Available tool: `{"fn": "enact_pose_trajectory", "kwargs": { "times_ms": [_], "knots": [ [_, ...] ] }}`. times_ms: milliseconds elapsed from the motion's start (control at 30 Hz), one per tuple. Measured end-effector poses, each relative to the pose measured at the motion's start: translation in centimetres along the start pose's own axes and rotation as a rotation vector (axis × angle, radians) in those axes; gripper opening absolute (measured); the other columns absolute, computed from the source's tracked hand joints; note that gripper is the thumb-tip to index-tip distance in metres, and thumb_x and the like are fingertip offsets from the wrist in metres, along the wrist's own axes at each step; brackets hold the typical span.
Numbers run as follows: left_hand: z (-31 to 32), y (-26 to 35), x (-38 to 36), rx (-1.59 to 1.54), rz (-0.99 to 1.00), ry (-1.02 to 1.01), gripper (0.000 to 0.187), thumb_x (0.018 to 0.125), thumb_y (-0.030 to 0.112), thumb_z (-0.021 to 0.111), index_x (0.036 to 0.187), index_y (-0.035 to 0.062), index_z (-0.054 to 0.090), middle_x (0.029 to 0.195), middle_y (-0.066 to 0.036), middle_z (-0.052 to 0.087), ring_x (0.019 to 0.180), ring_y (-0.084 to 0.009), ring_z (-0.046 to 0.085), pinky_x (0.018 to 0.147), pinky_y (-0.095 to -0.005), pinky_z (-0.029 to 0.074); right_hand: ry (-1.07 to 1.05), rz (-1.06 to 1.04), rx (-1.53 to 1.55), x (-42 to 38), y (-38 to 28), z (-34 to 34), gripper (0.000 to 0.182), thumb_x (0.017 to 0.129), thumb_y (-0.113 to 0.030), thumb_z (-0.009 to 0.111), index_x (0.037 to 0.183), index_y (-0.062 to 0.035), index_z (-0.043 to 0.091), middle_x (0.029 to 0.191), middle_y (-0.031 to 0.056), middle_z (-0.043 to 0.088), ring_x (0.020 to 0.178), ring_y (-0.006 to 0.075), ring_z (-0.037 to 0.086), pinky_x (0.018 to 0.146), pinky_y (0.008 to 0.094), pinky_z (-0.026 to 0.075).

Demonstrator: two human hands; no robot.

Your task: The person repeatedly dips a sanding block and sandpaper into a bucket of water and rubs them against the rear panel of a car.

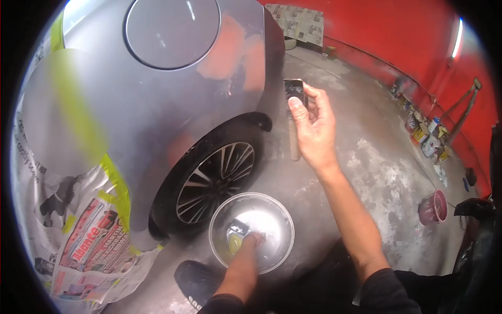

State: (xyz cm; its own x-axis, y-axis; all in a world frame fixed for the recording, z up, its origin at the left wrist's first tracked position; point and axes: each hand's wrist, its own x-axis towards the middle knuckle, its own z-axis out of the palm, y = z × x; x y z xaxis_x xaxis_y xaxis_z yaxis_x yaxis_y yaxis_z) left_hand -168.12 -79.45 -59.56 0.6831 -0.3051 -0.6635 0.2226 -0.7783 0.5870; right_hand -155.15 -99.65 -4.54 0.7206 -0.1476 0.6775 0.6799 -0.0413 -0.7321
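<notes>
Holds with the right hand (pixel 318 120) a dark block (pixel 294 90), pinched between thumb and fingers, near the grey car (pixel 157 104). Dips the left hand (pixel 253 240), well apart, into a round bucket (pixel 278 219) beside the wheel (pixel 217 183); perhaps touches a yellow piece (pixel 235 244), but cannot tell the grip. Has farther leftward taped newspaper (pixel 89 243), rightward a pink bucket (pixel 428 210).

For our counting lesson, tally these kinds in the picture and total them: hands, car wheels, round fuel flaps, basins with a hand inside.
Left hand and right hand: 2
Wheel: 1
Fuel flap: 1
Basin: 1
Total: 5
</notes>
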Motion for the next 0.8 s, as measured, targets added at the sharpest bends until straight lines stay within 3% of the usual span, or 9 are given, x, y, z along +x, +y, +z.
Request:
{"fn": "enact_pose_trajectory", "kwargs": {
  "times_ms": [100, 133, 267, 400, 467, 600, 733, 767, 800],
  "knots": [
    [-8.8, 7.7, -5.9, -0.554, -0.311, -0.314, 0.032, 0.111, 0.034, 0.058, 0.089, 0.0151, 0.07, 0.073, -0.003, 0.065, 0.058, -0.0166, 0.057, 0.052, -0.0346, 0.047, 0.009, 0.043, 0.022, 1.3, 0.4, -1.2, 0.042, 0.11, -0.023, 0.075, 0.145, -0.0036, 0.065, 0.136, 0.0124, 0.062, 0.117, 0.0164, 0.068, 0.093, 0.0323, 0.059],
    [-13.7, 12.7, -9.8, -0.573, -0.267, -0.308, 0.036, 0.112, 0.035, 0.058, 0.082, 0.017, 0.066, 0.067, 0.001, 0.06, 0.051, -0.0125, 0.05, 0.047, -0.0321, 0.042, 0.001, 0.074, 0.03, 1.7, 0.5, -1.3, 0.042, 0.11, -0.024, 0.074, 0.145, -0.0034, 0.065, 0.137, 0.0125, 0.063, 0.118, 0.0164, 0.068, 0.093, 0.0327, 0.059],
    [-31.8, 33.4, -30.2, -0.289, 0.348, 0.214, 0.038, 0.112, 0.03, 0.061, 0.086, 0.0056, 0.072, 0.071, -0.006, 0.069, 0.054, -0.0166, 0.063, 0.052, -0.0322, 0.052, 0.068, 0.119, 0.1, 3.3, 3.7, 2.1, 0.041, 0.109, -0.023, 0.074, 0.145, -0.004, 0.065, 0.14, 0.0141, 0.066, 0.124, 0.0253, 0.069, 0.106, 0.0385, 0.056],
    [-45.2, 42.9, -40.2, -0.291, 0.862, 0.52, 0.033, 0.114, 0.029, 0.063, 0.128, 0.0011, 0.072, 0.117, -0.007, 0.077, 0.106, -0.0208, 0.076, 0.092, -0.0351, 0.062, 0.146, -0.031, -0.078, 0.8, 1.8, 10.1, 0.044, 0.1, -0.017, 0.079, 0.139, -0.0044, 0.066, 0.132, 0.0191, 0.067, 0.129, 0.0359, 0.063, 0.113, 0.0471, 0.049],
    [-46.8, 46.3, -43.6, -0.357, 0.747, 0.808, 0.037, 0.114, 0.032, 0.063, 0.134, 0.0019, 0.071, 0.127, -0.007, 0.075, 0.114, -0.022, 0.075, 0.1, -0.0352, 0.06, 0.142, -0.151, -0.036, 2.0, 0.0, 13.1, 0.042, 0.101, -0.019, 0.077, 0.139, -0.0043, 0.066, 0.129, 0.0202, 0.065, 0.127, 0.0385, 0.061, 0.112, 0.0473, 0.049],
    [-44.9, 40.7, -43.3, -0.323, 0.891, 0.899, 0.055, 0.113, 0.038, 0.066, 0.151, -0.0024, 0.064, 0.129, -0.007, 0.075, 0.118, -0.018, 0.071, 0.107, -0.0352, 0.055, 0.274, -0.184, -0.096, 10.1, -0.5, 14.3, 0.042, 0.102, -0.023, 0.076, 0.137, -0.0028, 0.066, 0.133, 0.0232, 0.057, 0.13, 0.041, 0.056, 0.114, 0.0515, 0.046],
    [-32.0, 28.7, -37.3, -0.316, 0.837, 0.943, 0.034, 0.114, 0.028, 0.067, 0.128, -0.001, 0.078, 0.114, -0.004, 0.077, 0.109, -0.0123, 0.068, 0.101, -0.0315, 0.055, 0.25, -0.231, -0.16, 6.5, -0.3, 15.3, 0.042, 0.101, -0.023, 0.077, 0.136, -0.002, 0.067, 0.133, 0.0225, 0.056, 0.13, 0.0402, 0.055, 0.113, 0.0514, 0.047],
    [-28.3, 26.4, -35.9, -0.483, 0.66, 0.87, 0.032, 0.113, 0.026, 0.068, 0.125, -0.0018, 0.079, 0.113, -0.004, 0.078, 0.106, -0.0119, 0.069, 0.099, -0.0326, 0.057, 0.208, -0.269, -0.138, 4.5, 0.0, 15.4, 0.042, 0.1, -0.022, 0.078, 0.135, -0.0017, 0.067, 0.132, 0.0219, 0.056, 0.13, 0.0396, 0.056, 0.112, 0.0505, 0.048],
    [-25.7, 22.4, -32.5, -0.346, 0.595, 0.958, 0.029, 0.11, 0.021, 0.067, 0.123, -0.0027, 0.079, 0.11, -0.015, 0.082, 0.103, -0.0244, 0.078, 0.094, -0.0387, 0.06, 0.167, -0.302, -0.115, 3.2, 0.4, 15.5, 0.041, 0.1, -0.021, 0.079, 0.135, -0.0015, 0.068, 0.131, 0.0213, 0.056, 0.13, 0.0391, 0.056, 0.111, 0.0497, 0.049]
  ]
}}
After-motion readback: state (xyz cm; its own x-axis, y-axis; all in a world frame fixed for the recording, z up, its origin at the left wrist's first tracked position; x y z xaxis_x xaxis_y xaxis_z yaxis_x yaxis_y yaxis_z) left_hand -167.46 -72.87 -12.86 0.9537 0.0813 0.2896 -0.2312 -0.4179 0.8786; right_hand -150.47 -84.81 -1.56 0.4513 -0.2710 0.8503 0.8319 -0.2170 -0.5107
